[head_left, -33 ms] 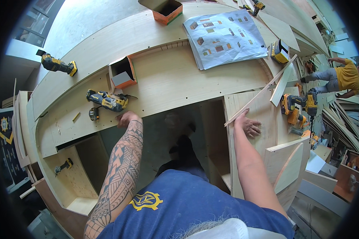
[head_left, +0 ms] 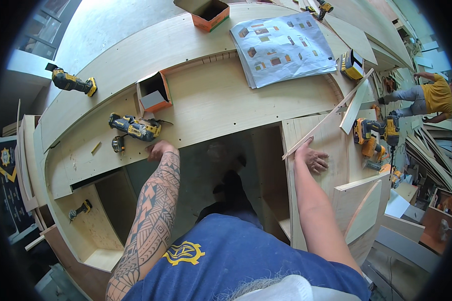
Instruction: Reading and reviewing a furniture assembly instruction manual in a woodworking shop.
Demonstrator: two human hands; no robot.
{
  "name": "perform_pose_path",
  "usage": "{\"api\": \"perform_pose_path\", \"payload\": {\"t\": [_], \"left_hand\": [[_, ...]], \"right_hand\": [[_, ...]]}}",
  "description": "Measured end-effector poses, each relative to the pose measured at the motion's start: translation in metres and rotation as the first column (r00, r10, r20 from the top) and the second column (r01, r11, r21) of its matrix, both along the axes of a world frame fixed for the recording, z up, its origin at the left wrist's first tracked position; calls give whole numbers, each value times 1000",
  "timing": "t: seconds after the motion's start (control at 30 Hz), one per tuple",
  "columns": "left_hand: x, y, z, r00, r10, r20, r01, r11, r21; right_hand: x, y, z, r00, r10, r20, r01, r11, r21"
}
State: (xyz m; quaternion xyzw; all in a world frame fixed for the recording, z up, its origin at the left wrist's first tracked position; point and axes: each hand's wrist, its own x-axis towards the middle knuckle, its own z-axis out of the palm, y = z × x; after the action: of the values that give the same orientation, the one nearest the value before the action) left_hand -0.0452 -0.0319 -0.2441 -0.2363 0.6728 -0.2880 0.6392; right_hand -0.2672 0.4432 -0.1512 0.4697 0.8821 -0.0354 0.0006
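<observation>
My left hand [head_left: 160, 149] rests at the near edge of the large curved wooden worktop [head_left: 206, 115], just below a yellow-and-black cordless power tool [head_left: 135, 127]. Its fingers show only in part; they look loosely bent on the wood, with nothing visible in them. On the right, my right hand [head_left: 313, 158] lies on a plywood panel [head_left: 319, 130] with its fingers spread. A long thin wooden strip [head_left: 331, 114] crosses that panel, its near end beside my right thumb. A tape measure [head_left: 118, 144] sits left of my left hand.
Printed sheets [head_left: 284, 47] and orange boxes [head_left: 156, 91] lie on the worktop. A cordless tool [head_left: 74, 82] is far left, a drill [head_left: 80, 209] in the left compartment. Several power tools [head_left: 374, 133] stand at right. A person in yellow [head_left: 437, 98] is beyond.
</observation>
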Motion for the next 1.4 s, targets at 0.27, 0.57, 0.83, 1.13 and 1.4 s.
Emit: {"api": "perform_pose_path", "payload": {"t": [0.27,0.57,0.83,1.13,1.4], "left_hand": [[10,-6,-15,999,-17,-45,16,1000,-22],[-5,8,5,996,83,-32,-83,996,-23],[-3,-1,6,997,71,35,-71,997,10],[-16,20,44,996,-56,70,51,996,72],[-6,3,12,993,108,-43,-110,993,-46]], "right_hand": [[-3,-4,-2,1000,1,5,-1,1000,1],[2,0,-1,1000,-2,-12,2,1000,14],[-2,-1,-12,999,-14,-39,16,999,47],[-2,5,-6,998,5,-62,-2,999,49],[1,2,-3,999,2,-50,0,999,43]]}}
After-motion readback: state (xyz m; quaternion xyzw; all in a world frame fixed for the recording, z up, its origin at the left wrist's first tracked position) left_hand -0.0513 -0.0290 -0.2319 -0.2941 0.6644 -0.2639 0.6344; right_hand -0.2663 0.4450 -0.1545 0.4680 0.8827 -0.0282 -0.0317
